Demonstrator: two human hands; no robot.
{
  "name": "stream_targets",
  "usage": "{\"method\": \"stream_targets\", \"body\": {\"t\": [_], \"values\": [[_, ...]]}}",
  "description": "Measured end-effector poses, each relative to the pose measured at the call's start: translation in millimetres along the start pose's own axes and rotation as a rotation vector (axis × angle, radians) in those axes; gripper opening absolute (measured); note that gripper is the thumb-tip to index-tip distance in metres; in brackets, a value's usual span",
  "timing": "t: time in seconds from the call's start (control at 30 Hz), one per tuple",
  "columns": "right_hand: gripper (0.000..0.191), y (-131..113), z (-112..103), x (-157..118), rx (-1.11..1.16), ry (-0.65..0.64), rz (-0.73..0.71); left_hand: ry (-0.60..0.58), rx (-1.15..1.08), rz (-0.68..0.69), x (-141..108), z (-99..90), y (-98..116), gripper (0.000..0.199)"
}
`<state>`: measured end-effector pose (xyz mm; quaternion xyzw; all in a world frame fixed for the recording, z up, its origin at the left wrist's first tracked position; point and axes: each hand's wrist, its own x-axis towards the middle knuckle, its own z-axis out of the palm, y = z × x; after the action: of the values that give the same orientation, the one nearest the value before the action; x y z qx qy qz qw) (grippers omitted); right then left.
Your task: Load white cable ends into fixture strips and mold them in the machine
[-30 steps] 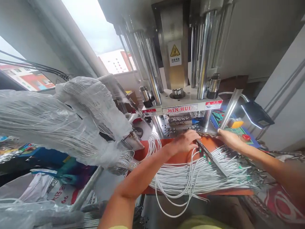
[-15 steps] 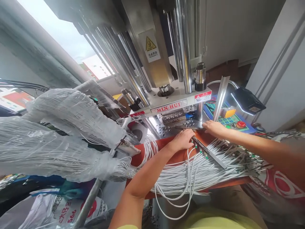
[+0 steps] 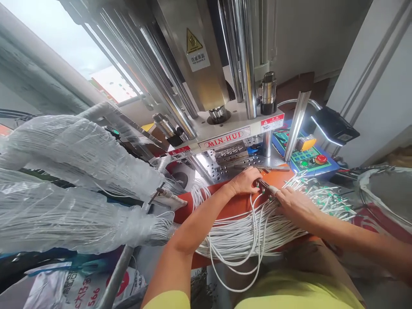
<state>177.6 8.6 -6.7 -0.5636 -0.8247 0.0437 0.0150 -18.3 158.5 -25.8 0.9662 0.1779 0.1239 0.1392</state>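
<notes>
Head view: your right hand (image 3: 294,209) pinches a metal connector strip (image 3: 265,189) while your left hand (image 3: 246,181) rests just beside it, grip unclear, white wires (image 3: 244,240) fanning beneath both hands across an orange mat (image 3: 225,206); keep the strip level, wires untangled.

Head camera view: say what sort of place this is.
Likely a wire-processing workshop: a MIN-HUI press, plastic-wrapped bundles of white wire, and loose white wires on an orange mat.
</notes>
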Motion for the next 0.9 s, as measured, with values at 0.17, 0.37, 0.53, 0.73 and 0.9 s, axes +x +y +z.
{"method": "stream_targets", "body": {"t": [0.17,0.37,0.53,0.73,0.9], "values": [[0.058,13.7,14.8,6.6,0.066,0.09,0.019,0.028,0.048,-0.027,-7.9,-2.3,3.6,0.033],[0.041,40.5,12.8,42.5,0.028,0.19,-0.177,0.145,0.082,-0.197,-23.4,-15.2,-3.1,0.028],[0.016,50.4,-13.4,113.7,-0.042,0.265,-0.315,0.328,0.138,-0.418,-33.3,-37.7,-35.6,0.033],[0.02,48.2,-26.3,203.0,0.079,0.25,-0.366,0.448,0.018,-0.696,-47.1,-62.4,-84.2,0.036],[0.029,53.6,-14.1,254.3,0.276,0.253,-0.329,0.491,-0.074,-0.882,-52.1,-69.3,-109.7,0.029]]}}
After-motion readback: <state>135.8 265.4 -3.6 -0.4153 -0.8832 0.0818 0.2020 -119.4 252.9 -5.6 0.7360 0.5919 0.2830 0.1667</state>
